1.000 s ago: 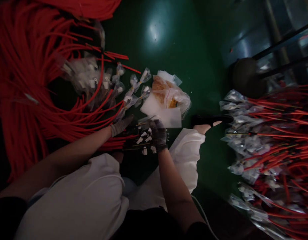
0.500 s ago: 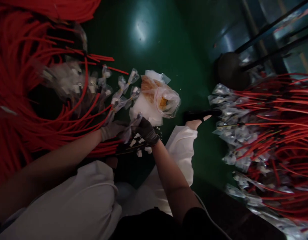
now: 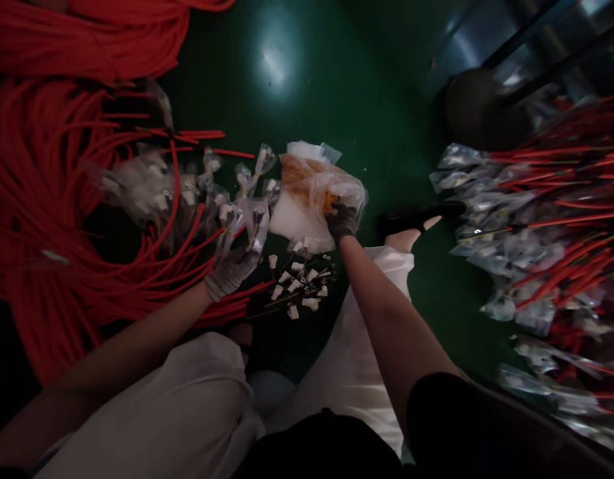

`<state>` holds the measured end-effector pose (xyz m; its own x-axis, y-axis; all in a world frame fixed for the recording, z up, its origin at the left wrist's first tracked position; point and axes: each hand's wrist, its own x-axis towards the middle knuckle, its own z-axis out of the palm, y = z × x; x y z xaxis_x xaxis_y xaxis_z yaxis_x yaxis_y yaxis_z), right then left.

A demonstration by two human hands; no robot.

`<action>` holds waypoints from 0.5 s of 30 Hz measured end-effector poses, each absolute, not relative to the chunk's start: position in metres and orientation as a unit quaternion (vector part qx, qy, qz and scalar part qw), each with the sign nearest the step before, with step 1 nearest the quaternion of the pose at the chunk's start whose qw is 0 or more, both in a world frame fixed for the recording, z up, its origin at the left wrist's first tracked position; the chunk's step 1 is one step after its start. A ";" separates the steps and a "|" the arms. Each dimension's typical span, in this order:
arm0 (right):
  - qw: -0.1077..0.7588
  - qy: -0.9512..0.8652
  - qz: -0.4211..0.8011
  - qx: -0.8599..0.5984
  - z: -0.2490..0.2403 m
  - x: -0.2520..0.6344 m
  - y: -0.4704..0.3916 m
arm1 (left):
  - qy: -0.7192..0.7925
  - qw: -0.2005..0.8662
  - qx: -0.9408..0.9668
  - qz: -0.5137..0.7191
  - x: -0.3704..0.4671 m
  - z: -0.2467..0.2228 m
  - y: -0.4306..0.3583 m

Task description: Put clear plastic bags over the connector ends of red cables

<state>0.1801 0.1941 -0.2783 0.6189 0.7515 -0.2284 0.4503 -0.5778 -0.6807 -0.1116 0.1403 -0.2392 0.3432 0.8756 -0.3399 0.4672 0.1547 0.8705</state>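
Right hand [image 3: 342, 221] has been moved to the larger plastic bag [image 3: 319, 186], grip can't be told, so the small clear bag [image 3: 257, 221] is held just by the curled left hand [image 3: 231, 273], near the red cables [image 3: 159, 285].

Small clear bag [image 3: 257, 225], a whitish part [image 3: 258, 211] inside, extends beyond the left fingers [image 3: 245, 261]; larger crumpled bag [image 3: 320, 183], yellow-orange contents [image 3: 329, 199] showing, lies at the right fingers [image 3: 337, 216].

- We see a glossy, dark green floor [image 3: 381, 100].
- Pale light [image 3: 275, 63] reflects off its far part.
- Far right, we make out a dark, rounded object [image 3: 473, 110] beside dark bars [image 3: 529, 33].
- Our lighting is dim.
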 end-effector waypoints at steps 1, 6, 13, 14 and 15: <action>0.269 -0.360 0.254 -0.856 -0.283 0.185 0.198 | 0.530 0.542 0.626 0.182 -0.112 -0.238 0.141; 0.247 -0.377 0.256 -0.855 -0.298 0.190 0.203 | 0.508 0.580 0.604 0.201 -0.110 -0.233 0.141; 0.213 -0.380 0.272 -0.858 -0.310 0.191 0.203 | 0.550 0.614 0.505 0.255 -0.107 -0.232 0.137; 0.218 -0.377 0.261 -0.861 -0.311 0.192 0.204 | 0.550 0.615 0.504 0.256 -0.108 -0.233 0.137; 0.228 -0.377 0.250 -0.862 -0.312 0.194 0.204 | 0.548 0.616 0.506 0.254 -0.109 -0.234 0.137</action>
